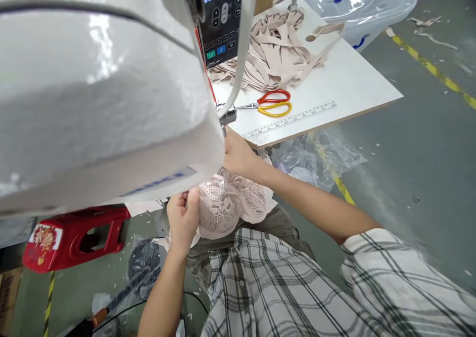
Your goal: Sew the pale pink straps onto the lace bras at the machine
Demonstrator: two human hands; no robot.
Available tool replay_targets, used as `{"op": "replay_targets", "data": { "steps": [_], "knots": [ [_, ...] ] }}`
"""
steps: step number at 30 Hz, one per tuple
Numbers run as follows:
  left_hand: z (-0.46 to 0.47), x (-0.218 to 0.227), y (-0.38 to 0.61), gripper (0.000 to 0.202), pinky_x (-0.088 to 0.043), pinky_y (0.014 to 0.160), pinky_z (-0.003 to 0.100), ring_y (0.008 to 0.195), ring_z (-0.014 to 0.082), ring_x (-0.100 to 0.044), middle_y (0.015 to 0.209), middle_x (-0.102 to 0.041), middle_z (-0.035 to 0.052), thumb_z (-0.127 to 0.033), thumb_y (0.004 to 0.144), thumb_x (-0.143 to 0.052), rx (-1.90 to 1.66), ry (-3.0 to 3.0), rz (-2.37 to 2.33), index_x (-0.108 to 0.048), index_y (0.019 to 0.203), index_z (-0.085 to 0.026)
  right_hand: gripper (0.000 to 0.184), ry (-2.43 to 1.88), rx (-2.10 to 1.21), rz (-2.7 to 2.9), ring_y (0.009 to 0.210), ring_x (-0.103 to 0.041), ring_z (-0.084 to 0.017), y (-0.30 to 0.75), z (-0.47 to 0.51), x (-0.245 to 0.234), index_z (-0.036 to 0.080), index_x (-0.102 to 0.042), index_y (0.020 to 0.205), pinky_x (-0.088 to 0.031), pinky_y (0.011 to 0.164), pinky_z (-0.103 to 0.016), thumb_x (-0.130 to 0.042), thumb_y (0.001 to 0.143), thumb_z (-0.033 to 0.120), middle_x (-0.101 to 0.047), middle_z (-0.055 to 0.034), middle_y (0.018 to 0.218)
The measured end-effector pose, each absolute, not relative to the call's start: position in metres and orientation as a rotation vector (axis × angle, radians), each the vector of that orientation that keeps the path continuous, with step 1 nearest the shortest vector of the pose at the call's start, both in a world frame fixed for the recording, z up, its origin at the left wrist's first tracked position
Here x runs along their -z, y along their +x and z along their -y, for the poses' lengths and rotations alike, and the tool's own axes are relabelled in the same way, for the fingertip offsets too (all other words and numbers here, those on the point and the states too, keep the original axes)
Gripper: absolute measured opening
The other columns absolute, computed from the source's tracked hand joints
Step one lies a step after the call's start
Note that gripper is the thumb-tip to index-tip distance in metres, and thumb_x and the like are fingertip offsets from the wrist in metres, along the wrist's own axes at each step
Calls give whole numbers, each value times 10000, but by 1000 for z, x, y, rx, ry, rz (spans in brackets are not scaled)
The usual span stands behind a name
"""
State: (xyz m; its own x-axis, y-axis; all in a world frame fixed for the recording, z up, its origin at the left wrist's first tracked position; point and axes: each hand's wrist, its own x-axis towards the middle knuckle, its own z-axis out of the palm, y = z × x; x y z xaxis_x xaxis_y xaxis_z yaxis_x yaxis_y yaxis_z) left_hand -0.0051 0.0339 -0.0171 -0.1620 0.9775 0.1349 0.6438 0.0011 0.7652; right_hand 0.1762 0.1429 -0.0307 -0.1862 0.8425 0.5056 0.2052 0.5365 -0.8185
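Note:
A pale pink lace bra piece lies in my lap, just under the head of a white sewing machine. My left hand pinches the left edge of the lace, fingers closed on it. My right hand reaches up beside the machine's needle area and presses the top of the lace; its fingertips are hidden behind the machine head.
The white table bears a heap of beige fabric strips, red and yellow scissors and a printed ruler. A clear plastic bin stands behind, a red stool at the left, a plastic bag under the table's edge.

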Motion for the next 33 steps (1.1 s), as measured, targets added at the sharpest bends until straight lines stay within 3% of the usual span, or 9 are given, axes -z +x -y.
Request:
{"op": "replay_targets", "data": {
  "steps": [7, 14, 26, 30, 33],
  "knots": [
    [-34, 17, 1, 251, -411, 547, 234, 619, 131, -525, 712, -561, -16, -430, 848, -646, -1091, 1545, -1929, -586, 871, -188, 54, -878, -752, 1689, 837, -530, -170, 178, -144, 33, 197, -630, 869, -473, 797, -331, -593, 831, 201, -609, -51, 1053],
    [-38, 12, 11, 223, -503, 715, 265, 799, 177, -629, 836, -641, 32, -386, 828, -667, -1135, 1691, -1951, -602, 873, -177, 72, -900, -777, 1694, 810, -510, -155, 181, -145, 28, 190, -607, 850, -429, 693, -278, -589, 795, 148, -586, -42, 1038],
    [-47, 12, 10, 344, -492, 748, 296, 908, 219, -621, 893, -636, 41, -438, 776, -696, -1002, 1699, -2002, -575, 966, -177, 68, -827, -839, 1626, 783, -502, -130, 184, -149, 30, 166, -584, 807, -418, 716, -278, -599, 768, 112, -561, -42, 1037],
    [-40, 3, 5, 379, -495, 804, 341, 904, 235, -638, 914, -675, 63, -542, 847, -604, -733, 1459, -1742, -623, 953, -179, 38, -862, -870, 1612, 795, -520, -122, 186, -142, 28, 157, -580, 827, -420, 753, -291, -605, 804, 140, -559, -56, 1105],
    [-20, 7, 16, 547, -519, 781, 385, 853, 286, -674, 788, -698, 88, -669, 711, -699, -536, 1053, -1341, -671, 878, -149, 88, -839, -951, 1646, 787, -528, -125, 198, -128, 23, 162, -564, 802, -419, 746, -295, -616, 848, 216, -566, -42, 1022]
  ]
}}
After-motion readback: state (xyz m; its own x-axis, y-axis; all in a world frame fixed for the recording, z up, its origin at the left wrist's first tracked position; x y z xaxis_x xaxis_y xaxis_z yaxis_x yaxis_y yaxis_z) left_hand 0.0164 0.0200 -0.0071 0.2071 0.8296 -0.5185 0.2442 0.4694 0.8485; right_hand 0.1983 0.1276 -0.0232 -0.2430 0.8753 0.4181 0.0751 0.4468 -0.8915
